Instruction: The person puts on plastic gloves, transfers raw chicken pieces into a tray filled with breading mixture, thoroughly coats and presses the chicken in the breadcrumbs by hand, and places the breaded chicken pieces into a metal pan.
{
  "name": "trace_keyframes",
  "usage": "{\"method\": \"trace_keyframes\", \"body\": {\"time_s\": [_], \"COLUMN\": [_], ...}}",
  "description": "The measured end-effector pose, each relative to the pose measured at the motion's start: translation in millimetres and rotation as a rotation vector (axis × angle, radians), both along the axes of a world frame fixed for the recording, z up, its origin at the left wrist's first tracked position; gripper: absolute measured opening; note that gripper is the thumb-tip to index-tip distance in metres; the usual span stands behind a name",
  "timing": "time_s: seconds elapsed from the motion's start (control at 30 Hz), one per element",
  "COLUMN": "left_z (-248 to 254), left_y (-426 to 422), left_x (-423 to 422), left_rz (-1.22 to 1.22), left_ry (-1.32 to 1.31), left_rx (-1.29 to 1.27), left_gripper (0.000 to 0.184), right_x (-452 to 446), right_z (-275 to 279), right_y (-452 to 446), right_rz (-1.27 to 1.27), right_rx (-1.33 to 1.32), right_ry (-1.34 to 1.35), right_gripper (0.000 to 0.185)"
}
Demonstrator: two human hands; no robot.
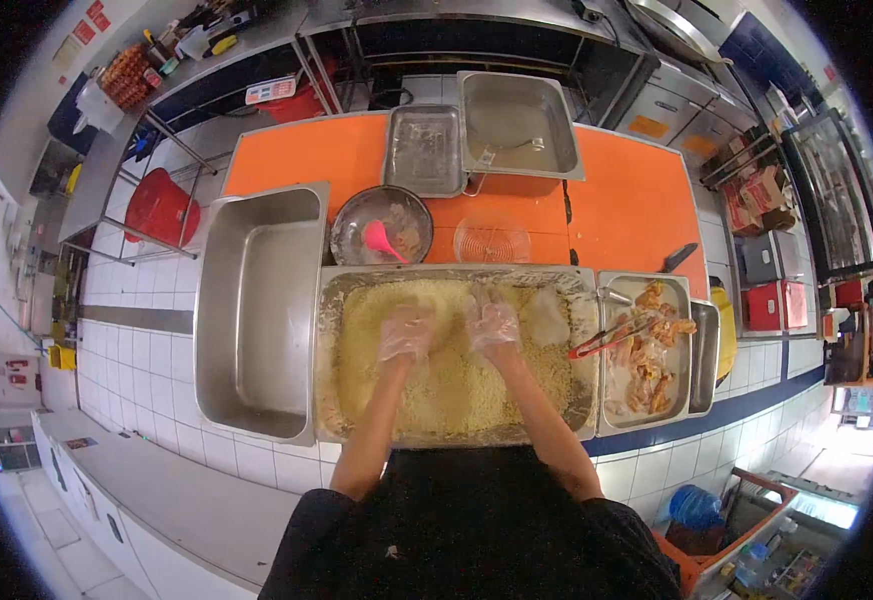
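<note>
Pale yellow crumbs (446, 385) fill the steel tray (328, 340) straight before me. In it, my gloved left grip (406, 332) sits towards ten o'clock and my right grip (493, 322) towards one; with the blur, I cannot tell whether either is spread or pinching crumbs. Handling them well, I judge, calls for a loose touch, light lifts from underneath, and strokes short of the red tongs (616, 337) jutting over the rim at three o'clock.
</note>
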State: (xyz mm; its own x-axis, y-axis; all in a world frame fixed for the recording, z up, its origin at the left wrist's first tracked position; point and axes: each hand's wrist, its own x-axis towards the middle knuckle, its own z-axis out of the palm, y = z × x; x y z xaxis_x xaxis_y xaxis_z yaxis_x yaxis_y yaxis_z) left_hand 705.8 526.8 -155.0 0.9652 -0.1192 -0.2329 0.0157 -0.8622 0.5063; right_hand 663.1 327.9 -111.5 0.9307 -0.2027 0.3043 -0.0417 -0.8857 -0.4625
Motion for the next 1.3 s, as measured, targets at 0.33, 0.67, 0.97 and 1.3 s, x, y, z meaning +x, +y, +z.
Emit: {"method": "trace_keyframes", "body": {"time_s": [0.33, 0.67, 0.97, 1.3], "left_z": [30.6, 15.3, 33.6, 6.9], "left_y": [-38.9, -49.4, -61.2, -53.0], "left_x": [-48.7, -68.4, -56.6, -37.7], "left_rz": [-0.341, -0.27, 0.009, -0.052], "left_ry": [-0.479, -0.527, 0.083, -0.005], "left_rx": [0.084, 0.136, 0.05, -0.456], "left_gripper": [0.038, 0.033, 0.05, 0.048], "right_x": [-31.2, -29.8, -44.0, -30.6], "right_z": [-60.0, -33.7, -108.1, -80.6], "right_y": [-9.1, -7.0, -11.6, -10.6], "right_rz": [0.215, 0.131, 0.072, 0.058], "right_rx": [-0.146, -0.117, 0.204, 0.222], "right_ry": [0.285, -0.061, 0.328, -0.147], "right_gripper": [0.031, 0.021, 0.019, 0.016]}}
